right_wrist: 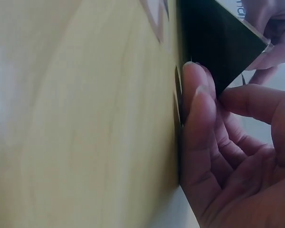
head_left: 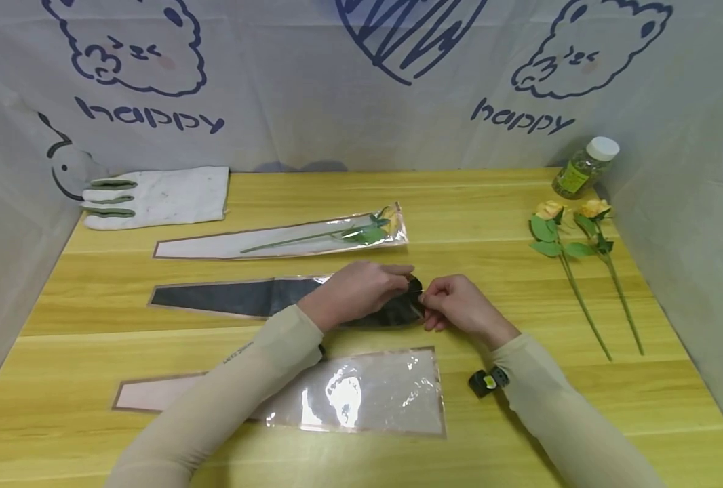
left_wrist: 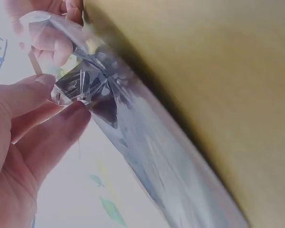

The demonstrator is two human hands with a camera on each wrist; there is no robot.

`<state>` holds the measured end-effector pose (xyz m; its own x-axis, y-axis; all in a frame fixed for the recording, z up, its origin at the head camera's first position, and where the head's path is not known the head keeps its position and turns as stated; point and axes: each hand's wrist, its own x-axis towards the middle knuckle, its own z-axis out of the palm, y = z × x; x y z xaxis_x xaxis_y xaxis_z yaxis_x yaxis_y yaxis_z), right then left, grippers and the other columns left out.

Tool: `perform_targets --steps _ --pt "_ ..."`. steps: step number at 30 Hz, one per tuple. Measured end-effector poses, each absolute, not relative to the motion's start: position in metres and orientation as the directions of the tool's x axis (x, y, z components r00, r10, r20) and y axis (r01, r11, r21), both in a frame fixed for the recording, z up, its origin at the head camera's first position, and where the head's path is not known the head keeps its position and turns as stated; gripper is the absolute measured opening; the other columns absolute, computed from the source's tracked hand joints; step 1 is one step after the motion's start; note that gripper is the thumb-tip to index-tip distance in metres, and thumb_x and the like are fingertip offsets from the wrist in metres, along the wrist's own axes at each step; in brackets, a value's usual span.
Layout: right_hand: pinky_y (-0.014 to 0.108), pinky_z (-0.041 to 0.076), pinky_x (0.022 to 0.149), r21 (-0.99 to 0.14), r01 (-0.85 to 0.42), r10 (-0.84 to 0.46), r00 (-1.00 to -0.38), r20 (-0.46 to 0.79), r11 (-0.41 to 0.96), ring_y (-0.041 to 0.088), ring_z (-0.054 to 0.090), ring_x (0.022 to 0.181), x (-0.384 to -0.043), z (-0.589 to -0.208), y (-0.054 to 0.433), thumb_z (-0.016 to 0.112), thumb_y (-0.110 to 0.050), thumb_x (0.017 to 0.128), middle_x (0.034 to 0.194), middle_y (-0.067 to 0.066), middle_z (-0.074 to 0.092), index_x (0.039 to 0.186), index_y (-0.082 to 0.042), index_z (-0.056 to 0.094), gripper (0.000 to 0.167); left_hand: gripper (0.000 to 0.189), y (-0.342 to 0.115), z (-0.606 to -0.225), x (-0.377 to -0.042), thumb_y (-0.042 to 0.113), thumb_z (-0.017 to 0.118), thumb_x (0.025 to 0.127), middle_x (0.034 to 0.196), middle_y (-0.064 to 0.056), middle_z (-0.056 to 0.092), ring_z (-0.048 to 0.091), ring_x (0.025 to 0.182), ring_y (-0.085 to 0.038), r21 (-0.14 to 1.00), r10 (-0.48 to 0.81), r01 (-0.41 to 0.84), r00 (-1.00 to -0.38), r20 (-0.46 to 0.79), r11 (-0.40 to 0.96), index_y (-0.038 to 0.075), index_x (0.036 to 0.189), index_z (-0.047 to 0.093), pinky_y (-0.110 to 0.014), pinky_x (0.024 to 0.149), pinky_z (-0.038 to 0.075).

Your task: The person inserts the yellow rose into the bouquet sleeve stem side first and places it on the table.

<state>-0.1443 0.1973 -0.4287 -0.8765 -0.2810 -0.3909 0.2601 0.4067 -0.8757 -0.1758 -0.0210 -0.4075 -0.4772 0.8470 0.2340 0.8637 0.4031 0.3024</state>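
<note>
A black tapered flower sleeve [head_left: 215,297] with a clear front lies across the middle of the table, its wide end at the right lifted and bulging apart. At that mouth my left hand [head_left: 361,288] pinches one edge between thumb and fingers, the film creased at the fingertips [left_wrist: 45,80]. My right hand [head_left: 462,305] pinches the opposite edge, a black corner [right_wrist: 223,45] standing up from its thumb and fingers. Behind lies a white-backed sleeve [head_left: 215,245] with a yellow rose [head_left: 361,234] inside. Nearer me is a pinkish clear sleeve [head_left: 392,393], partly under my left forearm.
Two yellow roses with green stems [head_left: 572,285] lie at the right. A jar with a white lid [head_left: 584,168] stands at the back right corner. White-and-green gloves [head_left: 166,196] rest at the back left. Printed white cloth [head_left: 349,115] encloses the wooden table [head_left: 496,203].
</note>
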Motion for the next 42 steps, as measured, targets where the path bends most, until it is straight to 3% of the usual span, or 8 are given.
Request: perform_targets --steps 8,13,19,27,34,42 --pt "0.027 0.050 0.048 -0.833 0.210 -0.260 -0.887 -0.383 0.512 0.017 0.058 0.054 -0.146 -0.427 0.198 0.058 -0.003 0.097 0.073 0.012 0.064 0.091 0.006 0.065 0.013 0.008 -0.024 -0.404 -0.174 0.015 0.068 0.095 0.132 -0.005 0.061 0.070 0.088 -0.020 0.280 0.809 0.834 -0.540 0.233 0.476 0.015 0.096 0.075 -0.033 0.076 0.056" --pt "0.026 0.048 0.049 -0.812 0.187 -0.256 -0.889 -0.379 0.553 0.017 0.056 0.055 -0.148 -0.426 0.199 0.057 -0.002 0.097 0.074 0.011 0.063 0.093 0.006 0.064 0.012 0.007 -0.023 -0.404 -0.175 0.014 0.069 0.094 0.135 -0.007 0.058 0.068 0.096 -0.019 0.319 0.796 0.805 -0.573 0.196 0.500 0.015 0.096 0.075 -0.031 0.083 0.054" --pt "0.027 0.048 0.049 -0.788 0.147 -0.256 -0.897 -0.361 0.598 0.017 0.056 0.055 -0.149 -0.424 0.200 0.058 -0.003 0.097 0.075 0.010 0.064 0.093 0.004 0.066 0.012 0.006 -0.023 -0.403 -0.176 0.009 0.070 0.092 0.122 -0.008 0.066 0.064 0.109 -0.022 0.389 0.796 0.784 -0.579 0.177 0.484 0.012 0.093 0.075 -0.031 0.091 0.051" --pt "0.028 0.049 0.051 -0.769 0.138 -0.254 -0.895 -0.366 0.624 0.018 0.058 0.057 -0.152 -0.422 0.199 0.055 -0.003 0.098 0.076 0.009 0.063 0.095 0.003 0.066 0.013 0.008 -0.025 -0.400 -0.175 0.010 0.069 0.093 0.131 -0.009 0.060 0.069 0.095 -0.020 0.368 0.804 0.793 -0.571 0.168 0.486 0.012 0.096 0.076 -0.033 0.080 0.055" --pt "0.029 0.049 0.054 -0.770 0.115 -0.269 -0.896 -0.354 0.627 0.018 0.059 0.061 -0.152 -0.421 0.200 0.058 -0.006 0.097 0.078 0.009 0.065 0.096 0.003 0.067 0.013 0.006 -0.021 -0.402 -0.177 0.009 0.070 0.092 0.106 -0.004 0.072 0.068 0.100 -0.019 0.387 0.800 0.796 -0.565 0.199 0.465 0.010 0.094 0.076 -0.030 0.079 0.055" --pt "0.035 0.050 0.071 -0.720 0.007 -0.266 -0.927 -0.266 0.694 0.021 0.060 0.079 -0.147 -0.407 0.221 0.063 -0.021 0.096 0.091 0.007 0.066 0.104 -0.002 0.068 0.022 0.008 -0.020 -0.405 -0.177 0.005 0.069 0.092 0.105 -0.005 0.072 0.062 0.113 -0.021 0.402 0.807 0.804 -0.549 0.219 0.438 0.008 0.096 0.076 -0.028 0.085 0.053"
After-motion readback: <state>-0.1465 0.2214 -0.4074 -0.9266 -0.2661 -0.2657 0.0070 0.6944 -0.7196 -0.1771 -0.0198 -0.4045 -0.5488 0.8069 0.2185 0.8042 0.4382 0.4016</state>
